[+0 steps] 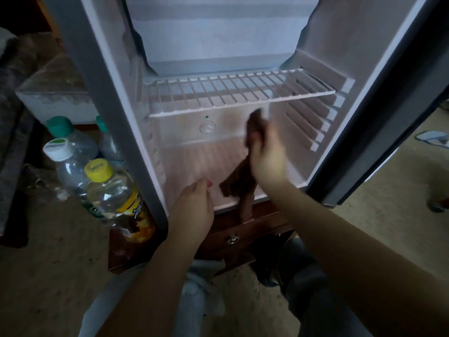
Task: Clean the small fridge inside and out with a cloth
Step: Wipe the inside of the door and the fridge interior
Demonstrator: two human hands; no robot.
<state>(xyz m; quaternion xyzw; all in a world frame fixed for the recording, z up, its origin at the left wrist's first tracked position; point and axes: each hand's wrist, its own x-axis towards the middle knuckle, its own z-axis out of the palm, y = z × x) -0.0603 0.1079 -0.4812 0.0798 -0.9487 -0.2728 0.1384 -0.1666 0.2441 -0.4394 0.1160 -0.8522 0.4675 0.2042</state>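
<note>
The small fridge stands open on a low wooden stand, its white interior facing me. A wire shelf crosses it below the freezer box. My right hand is inside the lower compartment, shut on a brown cloth. The cloth's upper end is held up toward the back wall under the shelf, and its loose end hangs down over the front lip. My left hand rests at the fridge's bottom front edge, fingers curled, holding nothing that I can see.
Several plastic bottles stand in the open door's rack at the left. A wooden drawer with a metal pull sits under the fridge. My knees are below. A pale box stands at the left, and the floor spreads to the right.
</note>
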